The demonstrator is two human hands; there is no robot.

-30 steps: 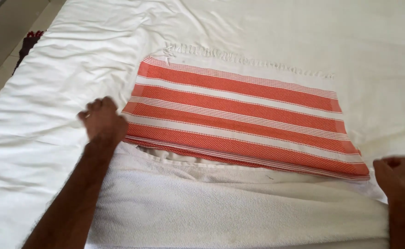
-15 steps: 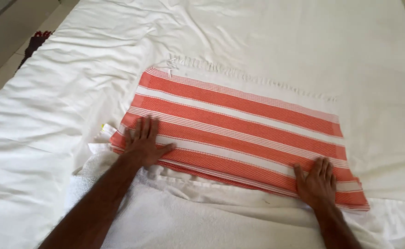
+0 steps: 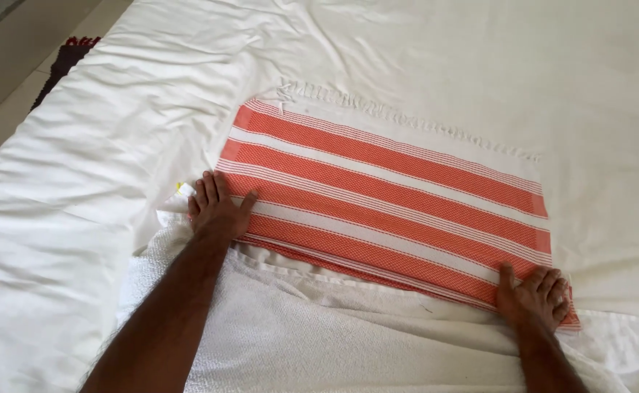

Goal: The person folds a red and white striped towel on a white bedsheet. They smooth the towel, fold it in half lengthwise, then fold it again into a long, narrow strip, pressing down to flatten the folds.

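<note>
Head view. My left hand (image 3: 216, 209) lies flat, fingers spread, palm down on the near left corner of the folded orange-and-white striped towel (image 3: 389, 200); my right hand (image 3: 536, 297) lies flat in the same way, fingers spread, on the near right corner. Neither hand pinches any cloth. The towel rests in the middle of the white bedsheet (image 3: 443, 65), long side running left to right, its fringed white edge (image 3: 407, 120) on the far side. Its near edge overlaps a white terry towel (image 3: 319, 342) that lies between my forearms. A small white and yellow scrap (image 3: 181, 193) shows just beside my left fingers; what it is I cannot tell.

In my judgement the step is smoothing the fold. Done well, both palms stay flat and press evenly, sliding outward along the stripes, so that the layers stay square at the corners and the near edge does not creep or ruck over the terry cloth beneath.
</note>
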